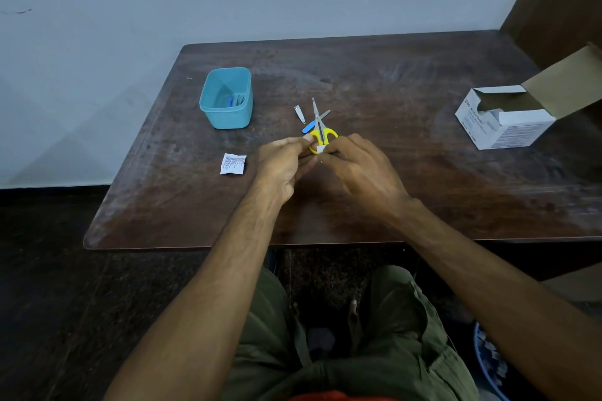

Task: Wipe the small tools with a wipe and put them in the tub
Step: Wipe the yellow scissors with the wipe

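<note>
Setting: a dark wooden table (391,172) against a pale wall, seen from above by the seated person.
Left hand (282,166): fingers curled, thumb and fingertips pinching the yellow handle of the scissors (321,133).
Right hand (361,166): fingers curled, pinching a small white wipe (320,149) against the near handle loop of the scissors.
Scissors: held near the table's middle, blades slightly apart and pointing away from the person.
Nail clipper (300,114): silver, lying on the table just left of the scissor blades.
Blue tool (308,127): small, lying beside the scissor handles, partly hidden; what kind cannot be told.
Tub (227,98): teal, open, at the far left of the table, with a few small tools inside, one with a blue part.
Sachet (233,164): white printed packet lying flat, left of the left hand.
Box (508,117): white carton at the right edge, flap open.
</note>
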Available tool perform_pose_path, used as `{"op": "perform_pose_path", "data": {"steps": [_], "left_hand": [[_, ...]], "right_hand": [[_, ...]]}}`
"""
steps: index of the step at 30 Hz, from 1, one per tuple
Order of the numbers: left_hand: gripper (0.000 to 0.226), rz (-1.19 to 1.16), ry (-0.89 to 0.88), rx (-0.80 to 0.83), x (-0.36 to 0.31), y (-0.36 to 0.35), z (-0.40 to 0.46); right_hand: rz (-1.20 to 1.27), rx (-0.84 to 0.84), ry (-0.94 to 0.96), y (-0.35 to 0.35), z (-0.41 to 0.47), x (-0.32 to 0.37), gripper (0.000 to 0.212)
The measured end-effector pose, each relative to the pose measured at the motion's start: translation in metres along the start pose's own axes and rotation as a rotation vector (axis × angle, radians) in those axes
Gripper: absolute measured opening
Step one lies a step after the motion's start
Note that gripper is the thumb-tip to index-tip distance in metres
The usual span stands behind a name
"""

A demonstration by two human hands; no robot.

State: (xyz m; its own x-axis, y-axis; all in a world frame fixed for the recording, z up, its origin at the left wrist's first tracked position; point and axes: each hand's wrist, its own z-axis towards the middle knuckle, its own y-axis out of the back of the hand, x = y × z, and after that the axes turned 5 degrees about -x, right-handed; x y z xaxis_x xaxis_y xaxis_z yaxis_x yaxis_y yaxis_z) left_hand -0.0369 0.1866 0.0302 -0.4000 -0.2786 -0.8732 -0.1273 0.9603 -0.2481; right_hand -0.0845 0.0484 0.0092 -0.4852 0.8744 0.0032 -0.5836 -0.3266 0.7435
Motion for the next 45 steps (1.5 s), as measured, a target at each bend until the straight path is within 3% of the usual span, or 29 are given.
{"op": "perform_pose_path", "data": {"steps": [6,14,20,27,33,38,45], "left_hand": [[0.007,0.048,-0.052,0.023,-0.001,0.000,-0.002],[0.011,0.066,-0.108,0.024,-0.002,0.002,-0.001],[0.013,0.055,-0.092,0.034,-0.002,-0.003,-0.005],[0.013,0.046,-0.119,-0.015,-0.002,0.002,-0.002],[0.014,0.038,-0.101,0.014,-0.004,-0.004,-0.007],[0.015,0.018,-0.120,-0.018,-0.004,0.002,-0.003],[0.011,0.019,-0.097,-0.020,-0.002,0.001,-0.003]], "right_hand": [[0.070,-0.136,-0.248,0.006,0.017,-0.018,0.024],[0.075,-0.065,-0.187,-0.005,0.002,-0.001,0.027],[0.110,-0.091,-0.273,-0.001,0.021,-0.011,0.027],[0.084,-0.049,-0.178,-0.003,-0.004,0.005,0.025],[0.120,-0.139,-0.252,-0.002,0.019,-0.009,0.030],[0.148,-0.110,-0.212,-0.007,-0.003,0.005,0.032],[0.603,-0.337,-0.888,-0.005,0.015,-0.004,0.026]]}}
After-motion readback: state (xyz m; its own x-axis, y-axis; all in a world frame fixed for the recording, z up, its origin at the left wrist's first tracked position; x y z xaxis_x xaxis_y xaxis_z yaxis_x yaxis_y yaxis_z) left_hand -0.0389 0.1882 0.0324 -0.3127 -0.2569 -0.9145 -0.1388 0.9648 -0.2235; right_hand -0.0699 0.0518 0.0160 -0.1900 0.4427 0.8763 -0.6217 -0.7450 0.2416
